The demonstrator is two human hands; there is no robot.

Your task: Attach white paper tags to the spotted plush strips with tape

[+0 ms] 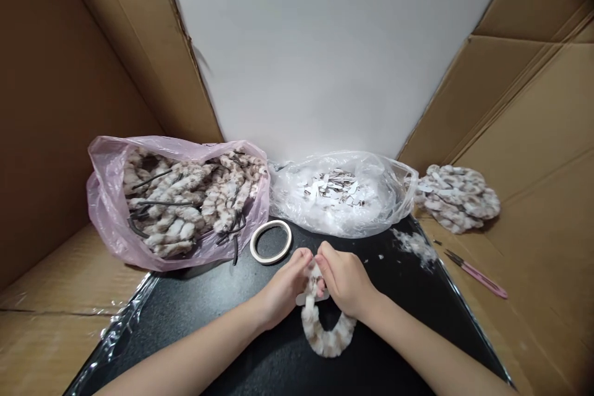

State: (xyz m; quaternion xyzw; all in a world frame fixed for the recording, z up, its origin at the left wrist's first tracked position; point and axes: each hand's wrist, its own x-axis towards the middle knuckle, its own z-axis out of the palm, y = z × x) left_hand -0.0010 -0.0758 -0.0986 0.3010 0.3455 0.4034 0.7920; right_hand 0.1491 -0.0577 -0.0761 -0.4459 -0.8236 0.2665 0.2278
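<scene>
A fluffy white-and-brown ring point(328, 341) hangs toward me over the black table, its upper end between my two hands. My left hand point(288, 289) is closed on the ring's upper end from the left. My right hand point(346, 278) is curled around the same end from the right, its fingertips almost touching those of my left hand. A white tag point(302, 299) shows beneath my fingers. Just beyond my left hand lies a roll of white tape point(253, 246).
A pink bag point(109, 223) holds fluffy pieces and dark cords at left. Behind my hands is a clear bag point(390, 198) of white tags. Right of it are a fluffy pile point(464, 198), loose fluff point(417, 247) and pink-handled snips point(485, 279). Cardboard walls point(533, 105) stand around.
</scene>
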